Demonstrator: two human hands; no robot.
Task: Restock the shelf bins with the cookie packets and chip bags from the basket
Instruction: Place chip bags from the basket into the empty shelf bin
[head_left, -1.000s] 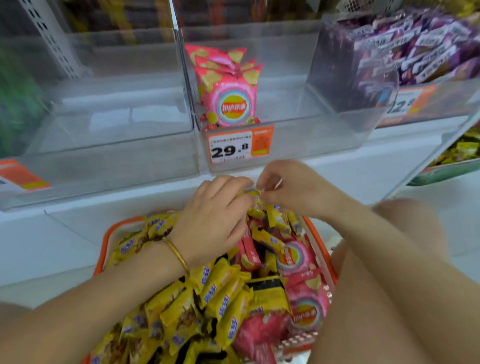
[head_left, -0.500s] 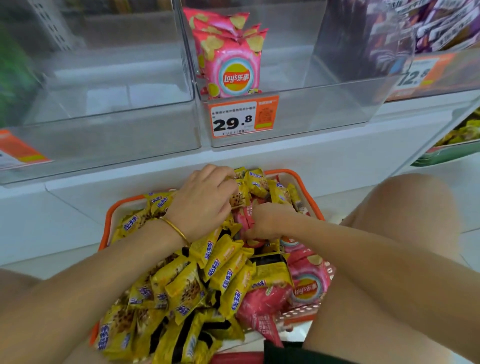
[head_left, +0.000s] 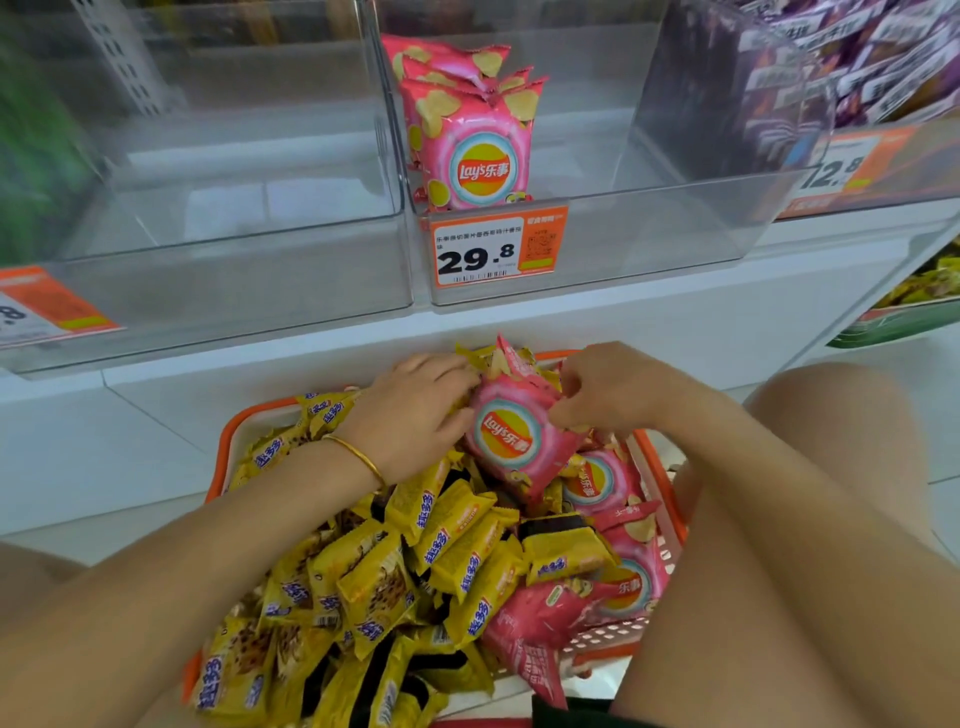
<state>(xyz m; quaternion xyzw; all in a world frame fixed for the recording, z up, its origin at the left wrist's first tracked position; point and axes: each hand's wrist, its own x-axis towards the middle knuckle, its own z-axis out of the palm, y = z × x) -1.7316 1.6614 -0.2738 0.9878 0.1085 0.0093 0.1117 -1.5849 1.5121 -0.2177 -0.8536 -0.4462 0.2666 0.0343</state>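
1. gripping it from both sides, the person's hands hold one pink chip bag (head_left: 511, 439) over the far end of the basket (head_left: 227, 452). we see the bag tilted, its logo facing us and its top edge toward the shelf.
2. the left hand (head_left: 415, 415) lies knuckles up, its fingers curled onto the bag's upper left edge. a gold bangle (head_left: 358, 457) sits on that wrist.
3. the right hand (head_left: 608, 389) pinches the bag's right edge, with the thumb against the front and the fingers bent in above it.
4. we find the orange basket heaped. yellow cookie packets (head_left: 452, 525) fill its left and near parts, and other chip bags (head_left: 602, 483) lie along its right side, partly under the held one.
5. above the basket, the clear middle bin (head_left: 649, 244) holds a few upright pink bags (head_left: 472, 135). they stand one behind another beside its left wall.
6. an orange price tag (head_left: 493, 249) reading 29.8 sits on that bin's front, below those bags.
7. the clear left bin (head_left: 234, 296) stands just beside the middle one. it carries a second tag (head_left: 52, 306), which the frame edge cuts off.
8. further right we make out purple packets (head_left: 883, 57), too blurred to read.
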